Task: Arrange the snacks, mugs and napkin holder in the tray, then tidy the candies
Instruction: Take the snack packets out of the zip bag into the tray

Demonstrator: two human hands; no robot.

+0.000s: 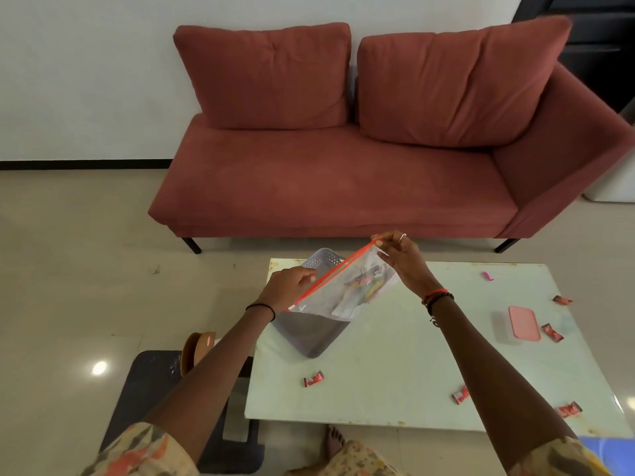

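Both hands hold a clear zip bag (pixel 347 290) with a red seal strip above the grey perforated tray (pixel 311 333) at the table's far left. My left hand (pixel 288 285) pinches the seal near its lower end. My right hand (pixel 400 257) pinches the seal's upper corner. Colourful snacks show through the bag. Several red-wrapped candies lie loose on the table, one (pixel 313 378) near the front and one (pixel 460 395) right of it. A pink candy (pixel 487 276) lies at the back right. A clear box with a pink lid (pixel 520 322) stands at the right.
The pale green table (pixel 395 372) stands before a red sofa (pixel 343 166). A dark stool (pixel 151 383) with a brown wooden holder (pixel 196 348) on it sits to the table's left. My bare foot (pixel 335 439) shows under the table's front edge.
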